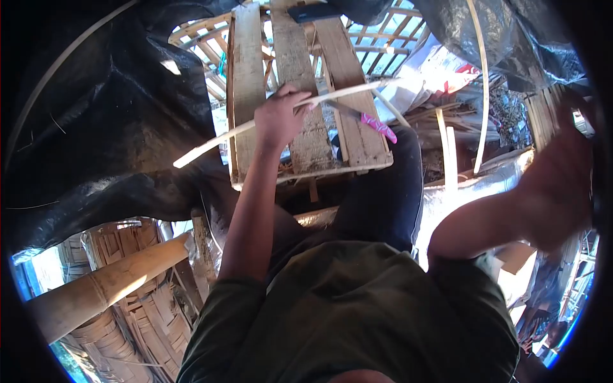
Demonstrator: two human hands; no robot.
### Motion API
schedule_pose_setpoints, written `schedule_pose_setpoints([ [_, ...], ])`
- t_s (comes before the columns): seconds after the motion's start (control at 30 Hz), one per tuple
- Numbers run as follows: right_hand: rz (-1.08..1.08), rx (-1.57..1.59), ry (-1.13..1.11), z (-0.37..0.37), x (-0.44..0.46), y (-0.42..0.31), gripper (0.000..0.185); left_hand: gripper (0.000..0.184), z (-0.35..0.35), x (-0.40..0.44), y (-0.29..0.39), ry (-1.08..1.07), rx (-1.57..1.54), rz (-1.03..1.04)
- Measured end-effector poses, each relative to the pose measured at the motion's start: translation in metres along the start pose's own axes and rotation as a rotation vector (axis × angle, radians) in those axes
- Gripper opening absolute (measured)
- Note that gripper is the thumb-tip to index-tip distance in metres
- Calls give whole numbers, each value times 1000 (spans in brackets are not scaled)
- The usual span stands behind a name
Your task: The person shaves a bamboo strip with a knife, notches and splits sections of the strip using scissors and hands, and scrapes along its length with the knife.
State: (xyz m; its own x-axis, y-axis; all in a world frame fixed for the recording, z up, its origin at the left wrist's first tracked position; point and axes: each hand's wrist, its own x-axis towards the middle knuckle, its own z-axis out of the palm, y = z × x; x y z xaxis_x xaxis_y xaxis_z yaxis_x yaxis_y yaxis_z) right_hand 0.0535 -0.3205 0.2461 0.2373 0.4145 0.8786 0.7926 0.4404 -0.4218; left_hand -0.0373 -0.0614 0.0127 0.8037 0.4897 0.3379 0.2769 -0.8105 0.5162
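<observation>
My left hand (281,118) is closed around a long pale strip (220,139), holding it slantwise above a slatted wooden bench (310,137). The strip reaches past both sides of the hand. A knife (380,127) with a pink patterned handle lies on the bench's right slats, its blade pointing up-left toward the strip. My right arm is bent and raised at the far right. My right hand (575,127) is dark and blurred near the edge of view, away from the bench, and its fingers cannot be made out.
A dark flat object (314,11) lies at the bench's far end. Black sheeting (108,127) hangs at left. A thick bamboo pole (108,287) crosses the lower left. Upright pale strips (451,156) stand right of my knee, near scattered sticks (440,119).
</observation>
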Motion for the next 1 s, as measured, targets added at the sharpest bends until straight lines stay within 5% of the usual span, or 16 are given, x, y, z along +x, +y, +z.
schedule_pose_setpoints([
  [0.07, 272, -132, 76, 13, -22, 39, 16, 22, 3, -1, -5, -6, 4, -3],
  [0.13, 883, -563, -221, 32, -46, 66, 25, 23, 5, 1, -7, -40, 64, -19],
  [0.2, 997, -607, -406, 37, -109, 124, 35, 22, 3, 2, -4, -22, 102, 13],
  [0.37, 1104, -642, -573, 53, -162, 156, 29, 23, 4, 2, -5, -4, 73, 36],
  [0.6, 930, -711, -645, 12, -167, 164, 20, 22, 8, 0, -11, 38, 79, 72],
  [0.67, 1183, -298, -532, -11, -156, 163, 22, 23, 7, 2, -9, 29, 81, 64],
  [0.7, 1329, -154, -299, -14, -147, 153, 24, 24, 6, 0, -9, 6, 84, 47],
  [0.73, 1332, -153, -297, -17, -149, 158, 24, 24, 6, 0, -8, 3, 84, 49],
  [0.8, 1411, -199, 118, -27, -159, 190, 23, 27, 5, 2, -6, -16, 96, 21],
  [1.0, 1448, -63, 462, -28, -184, 256, 32, 30, 3, 1, -1, -27, 110, 9],
])
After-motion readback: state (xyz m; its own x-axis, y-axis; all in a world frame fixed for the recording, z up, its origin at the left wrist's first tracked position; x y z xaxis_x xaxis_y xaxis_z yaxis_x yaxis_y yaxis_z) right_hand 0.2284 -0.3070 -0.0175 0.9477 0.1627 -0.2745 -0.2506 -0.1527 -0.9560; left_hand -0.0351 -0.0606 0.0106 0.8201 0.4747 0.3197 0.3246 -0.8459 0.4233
